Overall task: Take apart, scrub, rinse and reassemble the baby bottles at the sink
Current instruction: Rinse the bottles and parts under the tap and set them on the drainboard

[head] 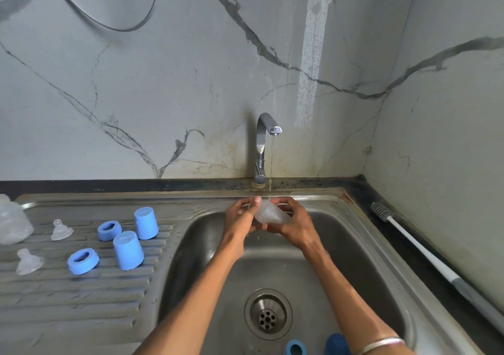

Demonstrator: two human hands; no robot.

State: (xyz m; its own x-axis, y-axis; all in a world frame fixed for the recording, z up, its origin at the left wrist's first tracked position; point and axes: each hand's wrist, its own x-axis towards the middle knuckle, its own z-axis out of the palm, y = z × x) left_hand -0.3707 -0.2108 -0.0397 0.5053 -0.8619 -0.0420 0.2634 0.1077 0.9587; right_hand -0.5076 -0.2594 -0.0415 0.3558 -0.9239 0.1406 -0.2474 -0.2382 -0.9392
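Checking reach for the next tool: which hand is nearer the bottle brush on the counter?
Right. The right hand grips the clear bottle under the tap, on the side toward the bottle brush. The left hand holds the bottle's far side, farther away.

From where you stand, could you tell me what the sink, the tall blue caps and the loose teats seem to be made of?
The sink looks like brushed stainless steel: grey, with dull reflections and a pressed, ribbed drainboard. The tall blue caps seem matte moulded plastic, opaque and evenly coloured. The teats are probably silicone: translucent, milky and soft-looking.
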